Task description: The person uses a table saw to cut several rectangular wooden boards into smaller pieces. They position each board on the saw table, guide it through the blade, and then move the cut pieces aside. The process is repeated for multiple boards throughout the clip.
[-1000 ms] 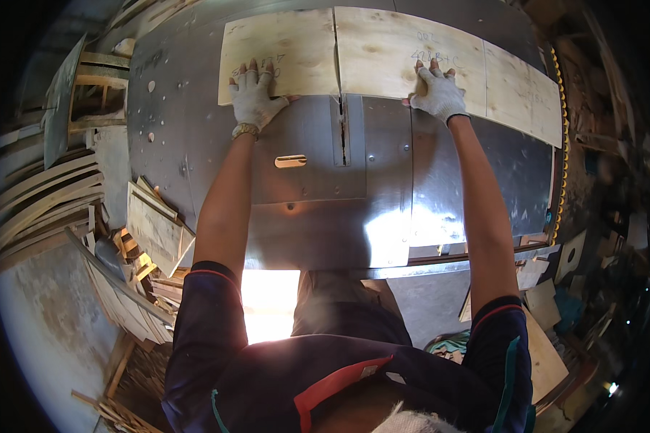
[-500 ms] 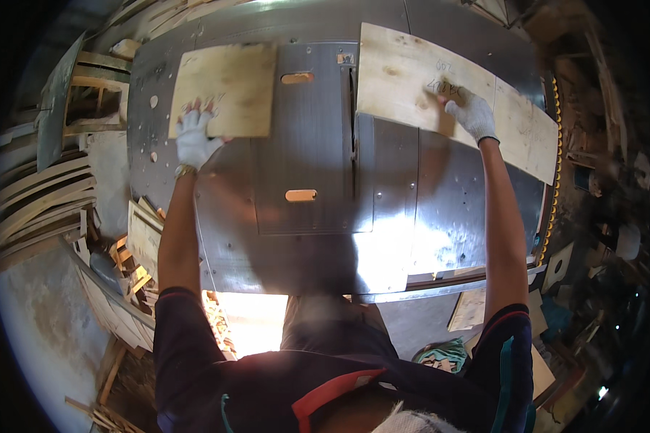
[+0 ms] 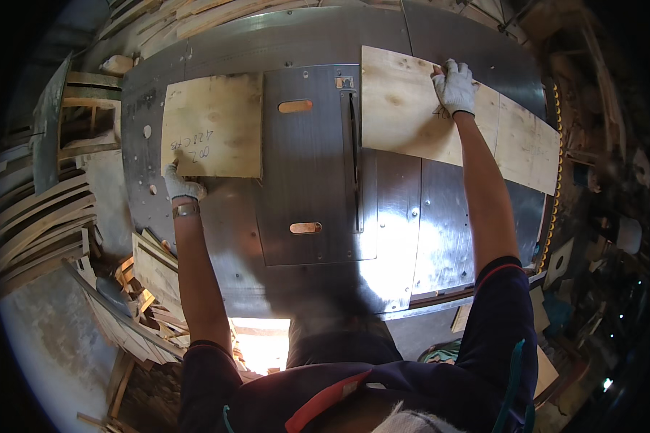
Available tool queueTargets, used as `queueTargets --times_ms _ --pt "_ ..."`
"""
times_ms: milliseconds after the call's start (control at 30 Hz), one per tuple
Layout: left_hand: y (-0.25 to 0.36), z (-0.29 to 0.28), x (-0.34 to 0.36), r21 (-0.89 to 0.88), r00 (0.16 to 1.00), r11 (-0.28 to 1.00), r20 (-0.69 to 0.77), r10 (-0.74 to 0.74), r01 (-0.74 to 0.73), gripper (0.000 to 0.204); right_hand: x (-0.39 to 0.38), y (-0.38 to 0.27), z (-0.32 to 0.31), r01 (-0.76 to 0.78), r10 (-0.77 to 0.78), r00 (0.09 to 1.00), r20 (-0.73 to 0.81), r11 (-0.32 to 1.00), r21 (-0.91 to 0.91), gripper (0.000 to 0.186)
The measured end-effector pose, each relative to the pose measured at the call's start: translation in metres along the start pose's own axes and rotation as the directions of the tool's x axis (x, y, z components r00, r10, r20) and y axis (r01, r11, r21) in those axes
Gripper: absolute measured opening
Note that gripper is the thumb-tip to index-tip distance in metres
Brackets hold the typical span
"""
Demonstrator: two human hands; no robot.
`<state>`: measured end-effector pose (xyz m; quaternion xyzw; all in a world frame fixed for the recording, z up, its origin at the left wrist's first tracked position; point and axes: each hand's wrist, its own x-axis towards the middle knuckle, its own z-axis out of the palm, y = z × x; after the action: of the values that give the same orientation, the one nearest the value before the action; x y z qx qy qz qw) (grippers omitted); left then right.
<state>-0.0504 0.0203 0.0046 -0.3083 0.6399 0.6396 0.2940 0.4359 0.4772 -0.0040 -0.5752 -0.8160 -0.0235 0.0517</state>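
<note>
Two pale plywood panels lie on a dark metal machine table. At the near left corner of the squarish left panel (image 3: 220, 119), which has handwriting on it, my gloved left hand (image 3: 183, 184) grips the edge, one bare fingertip showing on top. The long right panel (image 3: 404, 108) lies beside the slot (image 3: 354, 159) holding a thin blade. My right hand (image 3: 456, 88), in a white glove with bare fingertips, bends its fingers over that panel's far edge; their tips are partly hidden. Adjoining it on the right is another pale plywood piece (image 3: 529, 141).
The metal table (image 3: 303, 289) has two oblong openings, and a yellow toothed strip (image 3: 550, 216) runs along its right edge. Curved wooden strips (image 3: 43, 220) are stacked at the left. More long timber (image 3: 209, 20) lies beyond the far edge.
My left hand has slid from the top of the left panel to its near corner, and that panel has shifted slightly left and nearer. My right hand has moved to the right panel's far edge.
</note>
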Motion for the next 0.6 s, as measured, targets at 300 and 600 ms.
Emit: queueTargets --times_ms 300,600 --pt "0.022 -0.001 0.052 -0.061 0.989 0.996 0.131 0.074 -0.066 0.044 -0.07 0.078 -0.004 0.035 -0.045 0.994 -0.096 0.994 -0.106 0.048" --pt "-0.012 -0.004 -0.01 -0.433 0.841 0.895 0.52 0.15 0.108 0.048 -0.261 0.142 -0.036 0.218 -0.218 0.976 0.005 0.975 0.043 0.051"
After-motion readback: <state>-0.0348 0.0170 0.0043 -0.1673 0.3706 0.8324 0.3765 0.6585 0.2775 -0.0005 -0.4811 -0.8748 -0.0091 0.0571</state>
